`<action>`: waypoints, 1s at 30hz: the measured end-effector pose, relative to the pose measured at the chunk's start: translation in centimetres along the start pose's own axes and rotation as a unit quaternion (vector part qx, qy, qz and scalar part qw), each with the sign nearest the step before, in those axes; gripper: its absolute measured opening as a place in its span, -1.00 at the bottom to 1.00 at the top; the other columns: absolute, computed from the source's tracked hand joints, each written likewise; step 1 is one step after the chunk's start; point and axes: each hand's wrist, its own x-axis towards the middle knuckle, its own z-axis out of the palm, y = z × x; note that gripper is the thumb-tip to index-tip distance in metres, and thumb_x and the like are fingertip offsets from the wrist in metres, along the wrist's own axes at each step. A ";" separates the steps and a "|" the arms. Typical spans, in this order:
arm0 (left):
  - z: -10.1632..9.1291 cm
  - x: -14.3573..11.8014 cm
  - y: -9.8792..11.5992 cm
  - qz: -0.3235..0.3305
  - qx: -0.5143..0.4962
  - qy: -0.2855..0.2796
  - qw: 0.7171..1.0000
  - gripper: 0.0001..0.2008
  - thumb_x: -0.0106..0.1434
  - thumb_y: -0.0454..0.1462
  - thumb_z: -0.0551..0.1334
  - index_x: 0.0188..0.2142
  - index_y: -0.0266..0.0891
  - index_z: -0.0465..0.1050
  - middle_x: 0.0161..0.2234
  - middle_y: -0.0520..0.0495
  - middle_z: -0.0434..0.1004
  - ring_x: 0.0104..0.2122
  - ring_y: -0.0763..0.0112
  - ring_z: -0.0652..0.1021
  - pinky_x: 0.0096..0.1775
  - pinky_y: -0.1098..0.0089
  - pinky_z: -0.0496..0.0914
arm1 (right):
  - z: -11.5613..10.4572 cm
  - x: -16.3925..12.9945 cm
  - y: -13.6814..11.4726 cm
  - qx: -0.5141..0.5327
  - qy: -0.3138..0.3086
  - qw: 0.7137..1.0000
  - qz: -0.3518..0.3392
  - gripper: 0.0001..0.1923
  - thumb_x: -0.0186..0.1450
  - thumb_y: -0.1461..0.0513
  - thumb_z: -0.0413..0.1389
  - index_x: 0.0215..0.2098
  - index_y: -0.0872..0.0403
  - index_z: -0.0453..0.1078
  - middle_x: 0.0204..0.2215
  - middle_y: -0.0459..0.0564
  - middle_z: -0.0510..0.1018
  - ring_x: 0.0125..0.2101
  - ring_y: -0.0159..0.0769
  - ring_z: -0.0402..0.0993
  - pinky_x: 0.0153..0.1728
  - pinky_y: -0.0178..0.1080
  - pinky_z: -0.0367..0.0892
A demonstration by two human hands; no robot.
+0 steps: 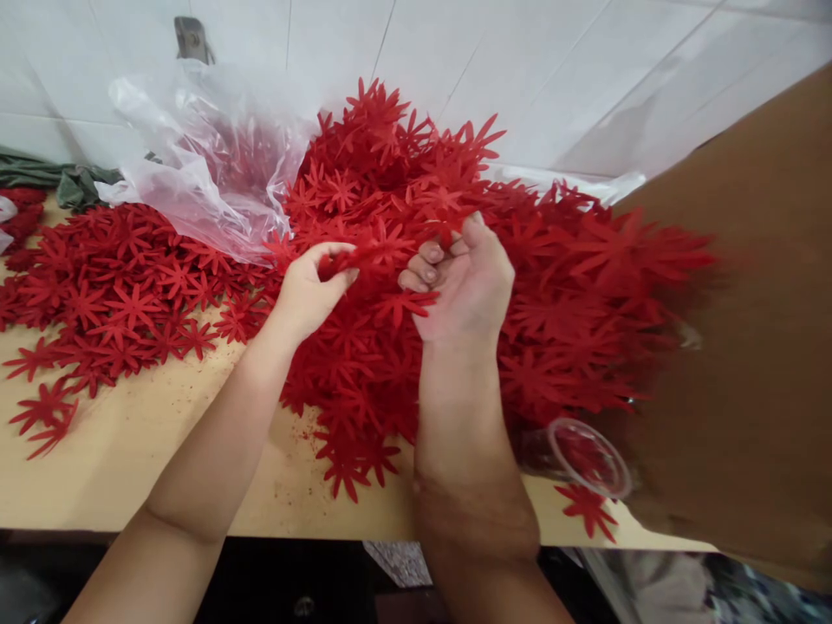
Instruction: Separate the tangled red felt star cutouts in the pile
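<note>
Red felt flowers (pixel 383 247) are being pinched by both the left hand (pixel 308 290) and right hand (pixel 464 282); a loose pile (pixel 572 295) is lying unsorted toward three o'clock, spread pieces (pixel 123 295) at nine.

Bare bench (pixel 130 459) front-left is the only open strip I see for a hand. Red cutout pile (pixel 403 208) fills the middle and back. Plastic bag (pixel 195 165) blocks back-left, wall (pixel 520 52) right behind. Brown board (pixel 747 347), probably cardboard, closes the right. Clear cup (pixel 585 455) lies just beside it.
</note>
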 end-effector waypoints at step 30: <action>0.7 -0.1 -0.2 0.010 0.017 -0.033 0.999 -0.75 0.18 -0.14 0.17 -0.47 -0.28 0.39 -0.52 0.08 0.37 -0.44 0.59 0.37 -0.26 0.50 0.28 | 0.6 -1.0 1.3 -0.297 -0.059 0.943 -0.138 -0.80 0.11 0.10 0.17 -0.53 0.07 0.43 -0.55 -0.14 0.48 -0.43 -0.41 0.42 -0.23 -0.23 0.38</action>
